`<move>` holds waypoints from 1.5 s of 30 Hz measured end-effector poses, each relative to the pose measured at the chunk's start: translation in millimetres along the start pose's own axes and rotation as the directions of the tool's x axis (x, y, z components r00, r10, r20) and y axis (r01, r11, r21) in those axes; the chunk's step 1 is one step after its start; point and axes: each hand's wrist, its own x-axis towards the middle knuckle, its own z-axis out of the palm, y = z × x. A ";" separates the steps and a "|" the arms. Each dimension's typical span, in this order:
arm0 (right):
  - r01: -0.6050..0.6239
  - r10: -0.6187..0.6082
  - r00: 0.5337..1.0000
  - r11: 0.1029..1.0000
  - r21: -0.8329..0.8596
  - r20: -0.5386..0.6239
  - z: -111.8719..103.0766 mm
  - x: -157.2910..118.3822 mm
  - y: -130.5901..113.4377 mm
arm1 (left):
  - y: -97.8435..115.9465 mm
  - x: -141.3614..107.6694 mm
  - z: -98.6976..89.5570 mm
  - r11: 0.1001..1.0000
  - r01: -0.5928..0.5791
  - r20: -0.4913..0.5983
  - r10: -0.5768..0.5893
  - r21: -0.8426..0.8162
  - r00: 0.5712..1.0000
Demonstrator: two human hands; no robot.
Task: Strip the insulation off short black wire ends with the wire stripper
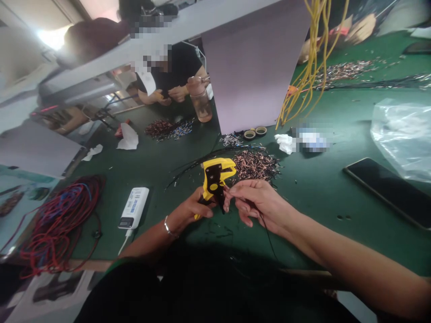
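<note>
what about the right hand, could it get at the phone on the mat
Probably yes: only bare green mat lies between the right hand and the phone, though it seems to hold a black wire.

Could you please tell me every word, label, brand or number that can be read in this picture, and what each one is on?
White power bank: lines of blue print and a small dark display, all too small and blurred to read.
Yellow wire stripper: no readable text.
No other readable text shows.
</note>
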 end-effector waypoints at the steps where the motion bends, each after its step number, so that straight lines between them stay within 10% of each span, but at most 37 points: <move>1: -0.008 0.008 1.000 1.000 -0.002 0.007 0.1 0.0 0.4 | -0.1 0.1 0.0 1.000 0.007 0.011 -0.007 0.001 1.000; 45: -0.102 0.096 0.993 0.991 0.092 0.068 -6.4 0.8 9.3 | -2.3 -7.5 -2.3 0.956 -0.094 0.131 0.059 0.279 0.990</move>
